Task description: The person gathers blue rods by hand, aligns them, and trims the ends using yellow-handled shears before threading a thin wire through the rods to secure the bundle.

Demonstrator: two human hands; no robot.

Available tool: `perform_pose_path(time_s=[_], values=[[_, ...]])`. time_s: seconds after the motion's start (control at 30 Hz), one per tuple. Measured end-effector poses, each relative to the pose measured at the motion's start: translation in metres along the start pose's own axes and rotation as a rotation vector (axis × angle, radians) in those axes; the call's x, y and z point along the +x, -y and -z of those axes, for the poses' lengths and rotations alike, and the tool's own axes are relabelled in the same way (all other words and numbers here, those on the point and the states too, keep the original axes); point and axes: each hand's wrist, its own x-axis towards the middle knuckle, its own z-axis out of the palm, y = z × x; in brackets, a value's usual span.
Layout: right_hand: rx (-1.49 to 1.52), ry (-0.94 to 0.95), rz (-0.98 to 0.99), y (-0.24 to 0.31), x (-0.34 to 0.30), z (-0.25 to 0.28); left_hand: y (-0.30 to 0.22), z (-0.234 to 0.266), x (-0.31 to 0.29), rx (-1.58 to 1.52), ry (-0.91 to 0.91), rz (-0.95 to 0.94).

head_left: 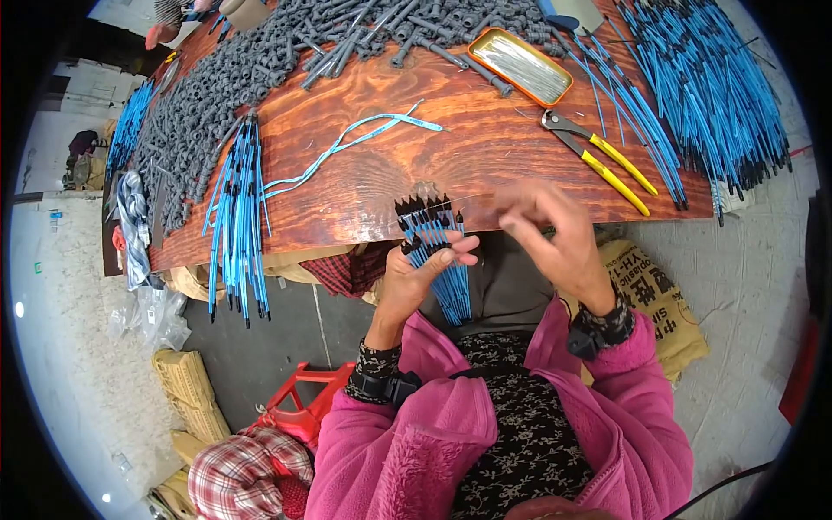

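My left hand [416, 279] is closed round a bundle of thin blue sticks with black tips [451, 290] at the table's near edge. Their pointed black ends stand in a row above my fingers, and the blue lengths hang down toward my lap. To the right, my right hand [555, 238] is raised with thumb and forefinger brought together, its fingertips slightly blurred. A fine pale line, like a thin wire [475, 200], runs from near those fingertips toward the black tips. A yellow-rimmed tin [568, 84] of thin metal wires lies beyond my right hand.
Pincers with yellow handles [620, 173] lie at right. Blue strips [334, 147] curl across the wooden table [381, 95]. Grey plastic parts [199, 130] are heaped along the far side. Blue sticks overhang at left [238, 217] and pile up at far right [711, 95].
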Motion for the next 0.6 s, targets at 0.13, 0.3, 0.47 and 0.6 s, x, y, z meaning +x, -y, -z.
perform_pose_path(time_s=[0.13,0.3,0.47,0.6], values=[[-0.002,-0.111,0.151,-0.001,0.031,-0.008,-0.002,-0.002,0.002,0.01,0.008,-0.007],[-0.183,-0.054,0.301,-0.013,0.044,-0.015,-0.002,-0.001,0.003,-0.003,0.021,-0.002],[-0.26,-0.055,0.356,-0.002,0.043,-0.031,0.002,0.003,0.004,0.02,0.042,-0.026],[-0.234,0.009,0.34,0.0,0.048,-0.025,-0.002,0.001,0.004,0.005,0.043,-0.008]])
